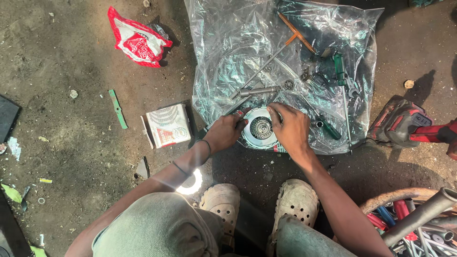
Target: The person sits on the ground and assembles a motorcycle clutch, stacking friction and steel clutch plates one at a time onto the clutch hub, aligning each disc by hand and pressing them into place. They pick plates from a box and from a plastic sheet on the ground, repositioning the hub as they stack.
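A small printed box [167, 125] lay on the dirt floor [71, 143] at the left. Just right of it, the left hand [225, 133] curled its fingers against the left rim of a round metal disc assembly [260, 128]. The disc sat on the near edge of a clear plastic sheet [228, 47], between both hands. The right hand [290, 127] pressed bent fingers over its right rim, equally close. A green-handled screwdriver [339, 69] lay farther right.

The round silver metal disc with toothed centre [260, 127] looked shiny and smooth. Under it, the clear crinkled plastic sheet [228, 43] was glossy with many reflections. The long grey metal T-handled wrench [266, 64] looked dull. The brown earth floor [71, 143] was matt, rough and dusty.
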`<state>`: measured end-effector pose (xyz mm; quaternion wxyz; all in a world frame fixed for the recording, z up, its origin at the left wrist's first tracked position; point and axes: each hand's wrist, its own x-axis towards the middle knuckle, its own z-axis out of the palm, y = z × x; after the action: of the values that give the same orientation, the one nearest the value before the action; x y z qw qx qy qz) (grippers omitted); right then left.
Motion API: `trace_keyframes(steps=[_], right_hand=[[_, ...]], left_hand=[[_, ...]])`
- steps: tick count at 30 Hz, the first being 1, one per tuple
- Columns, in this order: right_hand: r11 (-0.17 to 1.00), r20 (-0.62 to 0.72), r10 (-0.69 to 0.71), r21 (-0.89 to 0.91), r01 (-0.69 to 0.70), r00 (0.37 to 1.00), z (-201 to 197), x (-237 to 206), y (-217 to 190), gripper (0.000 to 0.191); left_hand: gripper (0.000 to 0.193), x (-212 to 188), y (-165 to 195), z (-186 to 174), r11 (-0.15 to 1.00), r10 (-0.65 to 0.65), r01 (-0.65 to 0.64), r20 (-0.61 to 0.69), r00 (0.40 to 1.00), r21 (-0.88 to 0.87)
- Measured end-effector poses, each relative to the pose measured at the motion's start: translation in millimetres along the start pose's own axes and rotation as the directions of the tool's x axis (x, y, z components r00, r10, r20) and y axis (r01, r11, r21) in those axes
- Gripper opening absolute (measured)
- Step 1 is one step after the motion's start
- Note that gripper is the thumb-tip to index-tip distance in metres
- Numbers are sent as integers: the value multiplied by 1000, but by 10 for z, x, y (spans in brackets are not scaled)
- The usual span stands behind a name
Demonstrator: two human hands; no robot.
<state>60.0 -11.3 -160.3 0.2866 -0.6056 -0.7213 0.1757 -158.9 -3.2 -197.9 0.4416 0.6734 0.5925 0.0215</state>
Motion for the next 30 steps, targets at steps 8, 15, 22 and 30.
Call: trace_keyframes(steps=[8,15,22,30], right_hand=[[938,85,106,323,-128,991,-42,34,103,16],[456,355,408,719,-525,841,-469,-21,-78,17],[794,-69,302,571,-211,951,-845,-151,-523,15],[916,-222,-397,-148,372,890,-340,-220,-849,19]], left_hand=[[62,-83,-73,-30,970,145,-125,85,986,-208],[46,-61,106,-369,996,-30,35,60,998,-76],[47,-190,505,-996,807,191,-177,-34,981,-563],[41,-393,816,-728,540,343,-181,19,939,-822]])
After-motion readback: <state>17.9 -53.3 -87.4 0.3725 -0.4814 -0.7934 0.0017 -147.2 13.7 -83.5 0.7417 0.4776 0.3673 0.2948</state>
